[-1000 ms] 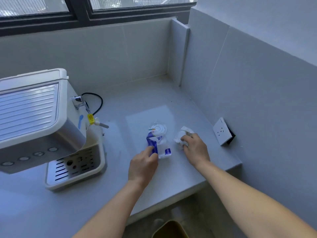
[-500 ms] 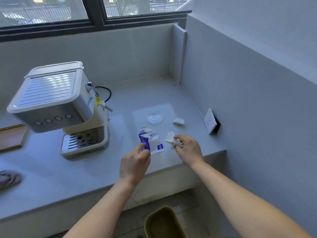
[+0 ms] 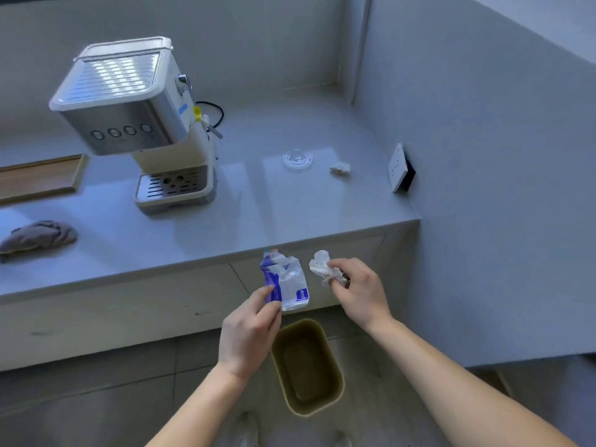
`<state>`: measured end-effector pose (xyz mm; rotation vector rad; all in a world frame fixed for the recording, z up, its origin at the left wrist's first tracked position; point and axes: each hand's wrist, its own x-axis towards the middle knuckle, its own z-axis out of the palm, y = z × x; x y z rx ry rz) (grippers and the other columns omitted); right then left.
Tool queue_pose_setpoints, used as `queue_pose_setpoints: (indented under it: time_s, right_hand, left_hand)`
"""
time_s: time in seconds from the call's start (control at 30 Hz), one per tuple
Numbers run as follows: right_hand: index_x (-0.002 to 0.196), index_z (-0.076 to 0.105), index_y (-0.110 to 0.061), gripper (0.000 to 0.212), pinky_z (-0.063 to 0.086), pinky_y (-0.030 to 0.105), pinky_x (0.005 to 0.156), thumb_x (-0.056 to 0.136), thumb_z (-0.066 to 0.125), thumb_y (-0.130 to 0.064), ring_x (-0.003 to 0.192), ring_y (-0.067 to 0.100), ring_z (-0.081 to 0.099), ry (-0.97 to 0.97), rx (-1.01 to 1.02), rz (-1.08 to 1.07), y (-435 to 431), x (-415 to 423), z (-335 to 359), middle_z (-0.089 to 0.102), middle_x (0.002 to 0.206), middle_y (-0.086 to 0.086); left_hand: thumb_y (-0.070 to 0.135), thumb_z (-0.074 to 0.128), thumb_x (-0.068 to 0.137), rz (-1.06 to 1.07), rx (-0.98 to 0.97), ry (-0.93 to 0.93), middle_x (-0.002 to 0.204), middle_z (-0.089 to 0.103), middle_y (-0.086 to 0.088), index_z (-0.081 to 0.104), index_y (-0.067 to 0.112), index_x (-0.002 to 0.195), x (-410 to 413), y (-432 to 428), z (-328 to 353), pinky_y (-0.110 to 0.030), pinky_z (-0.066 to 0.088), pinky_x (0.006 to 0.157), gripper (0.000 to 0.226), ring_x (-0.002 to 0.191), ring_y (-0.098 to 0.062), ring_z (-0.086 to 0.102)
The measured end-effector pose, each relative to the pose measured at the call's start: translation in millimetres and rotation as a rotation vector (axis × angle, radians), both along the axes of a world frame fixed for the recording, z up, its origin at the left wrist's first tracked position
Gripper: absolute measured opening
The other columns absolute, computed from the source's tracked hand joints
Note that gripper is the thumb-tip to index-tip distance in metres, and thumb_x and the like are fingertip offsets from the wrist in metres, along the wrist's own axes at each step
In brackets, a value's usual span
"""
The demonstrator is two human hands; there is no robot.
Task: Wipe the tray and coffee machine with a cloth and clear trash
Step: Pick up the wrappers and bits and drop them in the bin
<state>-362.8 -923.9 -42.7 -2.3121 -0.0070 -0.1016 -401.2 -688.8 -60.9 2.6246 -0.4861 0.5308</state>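
Observation:
My left hand [image 3: 250, 330] pinches a torn blue and white plastic wrapper [image 3: 285, 282] off the counter, above the olive trash bin [image 3: 306, 366] on the floor. My right hand [image 3: 359, 290] holds a crumpled white tissue [image 3: 322, 269] beside it, also past the counter's front edge. The cream and steel coffee machine [image 3: 135, 117] stands on the grey counter [image 3: 290, 214]. A grey cloth [image 3: 38, 237] lies bunched at the counter's left. A wooden tray [image 3: 38, 179] sits left of the machine. A clear plastic lid [image 3: 297, 159] and a small white scrap [image 3: 340, 168] lie on the counter.
A white wall socket [image 3: 398, 167] sticks out from the right wall near the counter's corner. The machine's black cable [image 3: 216, 111] loops behind it. Grey walls close the counter at the back and right. My shoes show on the tiled floor [image 3: 96, 414] beside the bin.
Both hands lifted the wrapper and tissue off the counter and drew them back past its edge, over the bin. The view pulled back and tilted down, showing the cloth and tray.

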Motion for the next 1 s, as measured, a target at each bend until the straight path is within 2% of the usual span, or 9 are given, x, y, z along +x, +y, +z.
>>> queue_pose_setpoints:
  time_s: [0.17, 0.3, 0.43, 0.53, 0.67, 0.8, 0.93, 1.0]
  right_hand:
    - [0.111, 0.068, -0.022, 0.027, 0.046, 0.026, 0.074, 0.086, 0.063, -0.013, 0.087, 0.014, 0.059, 0.136, -0.037, -0.013, 9.2, -31.4, -45.7, 0.062, 0.1, -0.003]
    - [0.112, 0.067, -0.023, 0.029, 0.044, 0.026, 0.074, 0.086, 0.06, -0.013, 0.089, 0.016, 0.058, 0.261, -0.038, -0.027, 20.1, -44.0, -89.7, 0.06, 0.101, -0.002]
    - [0.118, 0.064, -0.025, 0.031, 0.045, 0.027, 0.076, 0.088, 0.06, -0.018, 0.091, 0.017, 0.058, 0.371, -0.05, -0.065, 27.8, -54.2, -134.5, 0.059, 0.104, -0.003]
    - [0.12, 0.064, -0.025, 0.033, 0.048, 0.028, 0.077, 0.087, 0.06, -0.016, 0.093, 0.019, 0.059, 0.439, -0.043, -0.102, 31.1, -60.0, -169.3, 0.061, 0.104, -0.002]
    - [0.122, 0.061, -0.028, 0.033, 0.049, 0.026, 0.078, 0.089, 0.062, -0.022, 0.094, 0.017, 0.061, 0.525, -0.086, -0.113, 35.8, -72.5, -217.3, 0.064, 0.11, -0.003]
    - [0.121, 0.063, -0.027, 0.032, 0.047, 0.028, 0.077, 0.089, 0.061, -0.022, 0.099, 0.021, 0.063, 0.602, -0.158, -0.055, 39.0, -83.8, -272.2, 0.068, 0.115, -0.002]
    - [0.12, 0.064, -0.026, 0.032, 0.049, 0.029, 0.078, 0.089, 0.059, -0.018, 0.097, 0.024, 0.065, 0.631, -0.227, -0.027, 39.0, -90.6, -313.9, 0.07, 0.112, 0.002]
    - [0.121, 0.064, -0.028, 0.035, 0.048, 0.03, 0.077, 0.089, 0.056, -0.016, 0.098, 0.026, 0.064, 0.653, -0.25, -0.031, 39.1, -91.2, -331.2, 0.069, 0.113, 0.004]
  left_hand:
    - [0.01, 0.075, 0.081, 0.017, 0.013, 0.175, 0.109, 0.069, -0.004, 0.067, 0.013, 0.075, -20.9, 5.3, -37.7, -0.031, 0.052, 0.05, 0.01, 0.074, -0.022, 0.067]
    - [0.009, 0.076, 0.079, 0.002, 0.023, 0.309, 0.098, 0.067, -0.002, 0.068, 0.01, 0.077, -26.1, 7.9, -76.0, -0.032, 0.049, 0.047, 0.009, 0.066, -0.021, 0.062]
    - [0.015, 0.068, 0.086, 0.01, 0.053, 0.456, 0.092, 0.064, 0.001, 0.068, 0.011, 0.08, -30.1, 6.7, -118.9, -0.035, 0.05, 0.052, 0.007, 0.068, -0.02, 0.06]
    - [0.018, 0.065, 0.089, -0.013, 0.083, 0.542, 0.095, 0.064, 0.002, 0.07, 0.013, 0.086, -31.7, 6.8, -151.8, -0.037, 0.053, 0.058, 0.008, 0.073, -0.019, 0.062]
    - [0.024, 0.065, 0.09, -0.01, 0.092, 0.635, 0.101, 0.065, 0.005, 0.071, 0.016, 0.091, -37.9, 6.6, -195.0, -0.026, 0.051, 0.061, 0.01, 0.075, -0.013, 0.062]
    - [0.028, 0.066, 0.09, 0.022, 0.1, 0.724, 0.104, 0.065, 0.007, 0.071, 0.019, 0.095, -40.2, 2.7, -244.6, -0.015, 0.041, 0.063, 0.011, 0.078, -0.009, 0.061]
    - [0.026, 0.062, 0.091, 0.027, 0.18, 0.785, 0.105, 0.064, 0.004, 0.07, 0.017, 0.094, -40.2, 1.8, -287.2, -0.02, 0.039, 0.061, 0.012, 0.077, -0.014, 0.061]
    - [0.026, 0.06, 0.092, 0.013, 0.227, 0.801, 0.106, 0.063, 0.003, 0.069, 0.017, 0.096, -38.4, 0.3, -303.8, -0.023, 0.044, 0.062, 0.013, 0.078, -0.015, 0.061]
